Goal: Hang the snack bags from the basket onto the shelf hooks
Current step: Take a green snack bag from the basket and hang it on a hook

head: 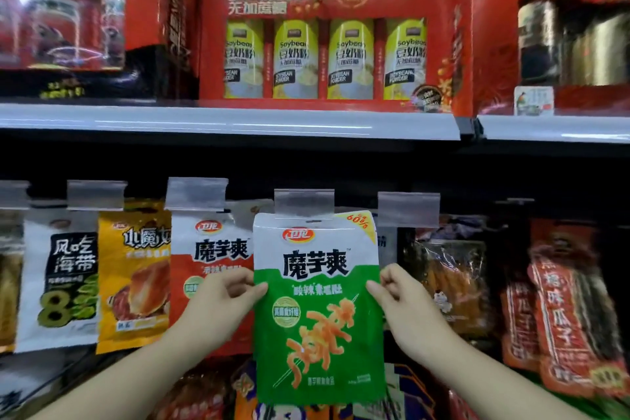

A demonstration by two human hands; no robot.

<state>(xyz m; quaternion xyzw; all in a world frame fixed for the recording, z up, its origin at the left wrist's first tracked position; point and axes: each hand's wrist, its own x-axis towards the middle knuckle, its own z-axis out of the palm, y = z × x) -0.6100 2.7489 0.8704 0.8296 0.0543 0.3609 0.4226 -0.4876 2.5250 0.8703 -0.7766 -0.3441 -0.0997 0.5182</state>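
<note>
Each grip is a pinch on one side edge of the green-and-white snack bag (318,310), left hand (223,298) and right hand (400,303), probably to keep it flat and level while its top hole (314,221) is lined up just under the clear label holder (304,203). The hook itself is hidden behind that holder, so whether the bag has caught cannot be told, and the basket is out of view.
</note>
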